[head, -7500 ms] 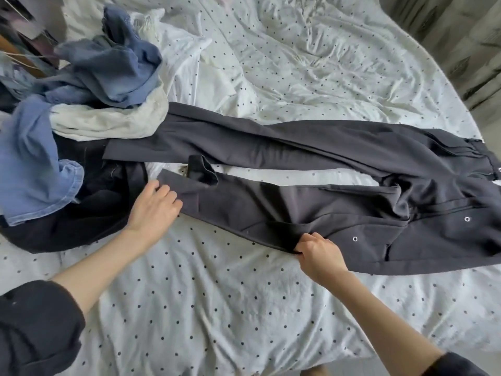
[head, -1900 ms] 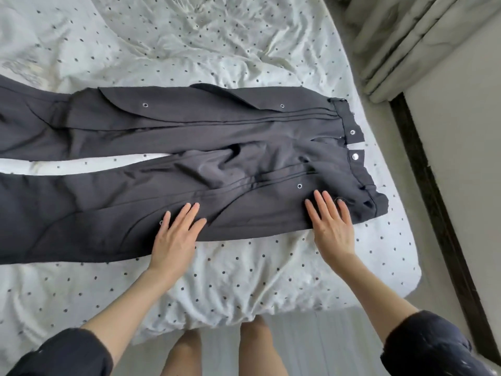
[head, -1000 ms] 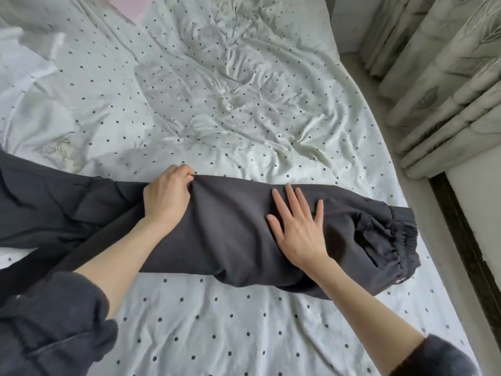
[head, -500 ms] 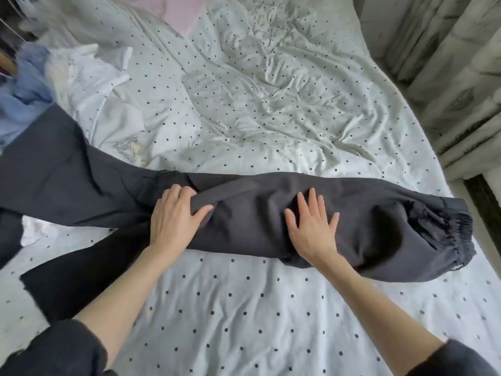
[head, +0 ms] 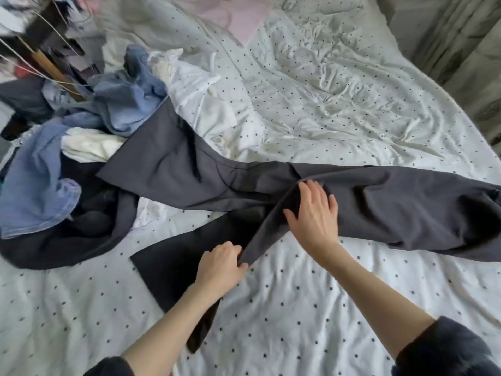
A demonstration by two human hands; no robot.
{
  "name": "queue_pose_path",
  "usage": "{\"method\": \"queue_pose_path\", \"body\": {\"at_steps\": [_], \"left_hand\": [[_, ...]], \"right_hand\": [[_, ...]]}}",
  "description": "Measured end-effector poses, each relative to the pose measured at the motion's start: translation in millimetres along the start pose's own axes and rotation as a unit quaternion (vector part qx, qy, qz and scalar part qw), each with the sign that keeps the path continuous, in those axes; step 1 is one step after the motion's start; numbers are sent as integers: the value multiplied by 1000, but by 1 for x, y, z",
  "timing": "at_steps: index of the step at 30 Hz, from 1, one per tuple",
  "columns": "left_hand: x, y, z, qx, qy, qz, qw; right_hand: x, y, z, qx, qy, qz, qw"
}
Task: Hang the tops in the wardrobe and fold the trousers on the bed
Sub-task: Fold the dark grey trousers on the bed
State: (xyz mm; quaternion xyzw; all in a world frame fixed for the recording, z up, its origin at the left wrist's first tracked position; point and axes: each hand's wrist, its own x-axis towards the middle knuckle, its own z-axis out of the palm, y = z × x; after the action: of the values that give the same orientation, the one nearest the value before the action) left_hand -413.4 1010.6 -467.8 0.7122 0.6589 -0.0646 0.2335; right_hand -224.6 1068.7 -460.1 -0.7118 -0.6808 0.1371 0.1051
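**Inspector:** The dark grey trousers [head: 379,202] lie across the bed [head: 311,294], doubled along the right half, waist end running off the right edge. One leg runs far-left to a square hem beside the clothes pile [head: 54,158]; the other, darker, angles toward the near edge.

**Operator:** And my hands?

**Inspector:** Your right hand [head: 315,215] lies flat on the doubled cloth, fingers straight and slightly spread, pressing down and gripping nothing. Your left hand [head: 221,264] is curled at the near edge of the fold, fingers pinching the cloth where the two legs part.

**Operator:** What else is on the bed?

**Inspector:** At the far left the pile holds blue denim, a cream garment and something near-black beneath, part of it under the far leg's hem. A white garment [head: 206,104] lies just right of it. A pink cloth [head: 241,20] sits at the far edge. Curtains [head: 466,50] hang at the far right.
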Motion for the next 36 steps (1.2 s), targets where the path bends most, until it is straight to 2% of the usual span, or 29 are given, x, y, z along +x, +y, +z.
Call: {"method": "queue_pose_path", "body": {"at_steps": [3, 7, 9, 12, 14, 17, 19, 22, 24, 26, 28, 30, 32, 34, 36], "left_hand": [[1, -35, -11, -101, -20, -27, 994], [17, -73, -52, -162, -24, -28, 986], [26, -83, -76, -133, 11, -16, 991], [39, -101, -118, -84, 57, 7, 995], [49, -109, -136, -48, 11, 5, 999], [57, -120, -142, 33, -76, -44, 996], [60, -132, -149, 72, -82, -83, 991], [69, -158, -181, 128, -63, -131, 981], [81, -165, -209, 162, -26, -133, 977], [101, -163, -233, 220, 52, -108, 968], [120, -155, -243, 255, 147, -54, 954], [134, -148, -239, 239, 231, 17, 943], [143, -147, -229, 220, 254, 75, 939], [146, -155, -218, 179, 261, 96, 944], [142, -168, -212, 62, 304, 82, 947]], "right_hand": [[0, -20, 0, -48, 23, -43, 998], [0, -46, 6, -133, -35, -159, 978], [2, -59, 9, -123, -66, -184, 973], [17, -90, 10, -88, -57, -174, 979], [31, -104, 7, -65, -31, -159, 985], [52, -113, 2, -45, 8, -131, 990], [60, -114, 0, -7, 39, -94, 995], [81, -118, 4, 20, 44, -54, 997], [92, -119, 7, 16, 50, -24, 998], [102, -119, 14, 12, 59, 1, 998], [108, -120, 22, -15, 49, 36, 998], [108, -124, 31, -29, 36, 60, 997], [102, -135, 39, -24, 44, 30, 998], [90, -152, 47, -18, 61, -46, 997], [79, -169, 55, 0, 50, -109, 993]]}}
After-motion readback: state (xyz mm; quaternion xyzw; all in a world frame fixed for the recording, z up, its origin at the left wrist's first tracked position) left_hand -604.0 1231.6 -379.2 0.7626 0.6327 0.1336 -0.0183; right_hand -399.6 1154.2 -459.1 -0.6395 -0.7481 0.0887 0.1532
